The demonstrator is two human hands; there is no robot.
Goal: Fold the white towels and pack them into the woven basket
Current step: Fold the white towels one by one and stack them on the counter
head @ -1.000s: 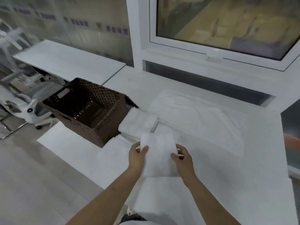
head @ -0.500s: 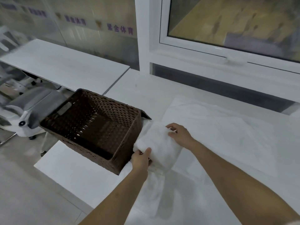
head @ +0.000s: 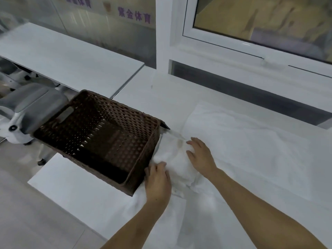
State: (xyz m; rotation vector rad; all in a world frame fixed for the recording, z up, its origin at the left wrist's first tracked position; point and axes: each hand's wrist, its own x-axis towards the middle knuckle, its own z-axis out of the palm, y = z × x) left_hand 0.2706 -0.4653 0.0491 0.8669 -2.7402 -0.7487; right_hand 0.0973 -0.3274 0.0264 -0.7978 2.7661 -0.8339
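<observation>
A dark brown woven basket (head: 59,126) stands at the table's left edge, with nothing inside it. Pressed against its right wall lies a folded white towel (head: 177,159). My left hand (head: 157,178) grips that towel's near end, thumb on top and fingers down beside the basket. My right hand (head: 201,155) rests flat on the towel's right side with straight, spread fingers. A large unfolded white towel (head: 251,141) lies spread out to the right. Another flat white towel (head: 158,218) lies under my forearms near the table's front edge.
The white table (head: 68,191) ends just left of and in front of the basket. A second white desk (head: 71,62) stands behind it at the left, with a grey office chair (head: 30,105) below. A window frame (head: 224,45) and wall close off the back.
Both hands carried the folded towel from the table's front to the spot beside the basket's right wall. My right hand has flattened on top of it.
</observation>
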